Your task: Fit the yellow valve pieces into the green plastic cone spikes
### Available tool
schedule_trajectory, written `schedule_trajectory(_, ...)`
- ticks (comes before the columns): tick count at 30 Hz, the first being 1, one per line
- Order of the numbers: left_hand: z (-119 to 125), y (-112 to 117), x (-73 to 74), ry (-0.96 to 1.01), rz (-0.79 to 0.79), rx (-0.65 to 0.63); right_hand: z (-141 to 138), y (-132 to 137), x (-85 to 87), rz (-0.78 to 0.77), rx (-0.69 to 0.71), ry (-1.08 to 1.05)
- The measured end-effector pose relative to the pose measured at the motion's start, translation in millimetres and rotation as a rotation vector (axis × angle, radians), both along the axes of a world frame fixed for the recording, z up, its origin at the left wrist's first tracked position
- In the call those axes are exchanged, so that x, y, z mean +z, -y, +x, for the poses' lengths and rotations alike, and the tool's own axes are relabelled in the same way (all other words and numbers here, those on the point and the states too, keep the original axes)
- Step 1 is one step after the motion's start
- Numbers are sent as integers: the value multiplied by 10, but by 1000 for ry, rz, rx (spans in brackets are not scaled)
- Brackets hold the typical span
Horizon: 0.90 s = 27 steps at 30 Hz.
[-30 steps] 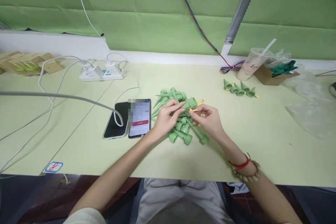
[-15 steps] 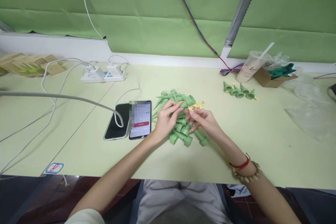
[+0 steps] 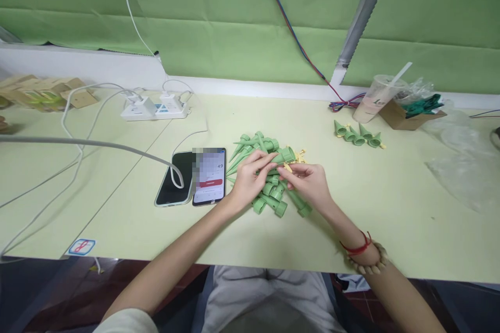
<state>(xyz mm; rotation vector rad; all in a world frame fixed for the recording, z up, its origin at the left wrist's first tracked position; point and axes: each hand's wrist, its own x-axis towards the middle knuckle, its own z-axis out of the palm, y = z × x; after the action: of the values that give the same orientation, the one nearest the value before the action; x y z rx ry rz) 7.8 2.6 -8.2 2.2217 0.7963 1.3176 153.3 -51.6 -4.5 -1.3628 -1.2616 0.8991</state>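
My left hand [image 3: 253, 177] is closed round a green plastic spike [image 3: 287, 154], whose wide hollow end points up and to the right. Between the thumb and fingers of my right hand [image 3: 308, 182] is a small yellow plastic piece [image 3: 288, 167], held close beside the spike. Under and around both hands lies a heap of similar green spikes [image 3: 279, 208]. Behind my right fingers sits a little pile of yellow pieces [image 3: 300, 156], partly hidden. Farther right, several green spikes with yellow pieces on them [image 3: 359, 138] lie together.
Two phones [image 3: 210, 182] lie left of the heap, a white cable across one. A power strip [image 3: 156, 111] is behind them. At the back right stand a drink cup with a straw [image 3: 374, 100] and a cardboard box [image 3: 399, 115], near clear plastic bags [image 3: 453, 166].
My right hand has moved in slightly, its fingers now more bunched round the yellow piece. The green spike in my left hand has shifted a little to the right.
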Motion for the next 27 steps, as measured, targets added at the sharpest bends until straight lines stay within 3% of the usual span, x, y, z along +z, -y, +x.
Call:
schedule_trajectory(6,7,5,-16,-3,-14,12,-13,15,8,258,-107,374)
schedule_trajectory(15,62,60,-53,25,-127,-15,-19,20,-56,393,-215,549)
schedule_trajectory(17,55,58,-38,32,-123,-7,-18,12,-60,350,-202,488)
schedule_trajectory(20,24,32,-7,54,-126,19,0,-11,-17,168,-104,207)
schedule_trajectory(23,-8,-8,7,99,-146,31,33,-28,53,-59,100,-124)
schedule_trajectory(27,-22,-36,9,169,-161,-40,72,-24,110,-228,330,-445)
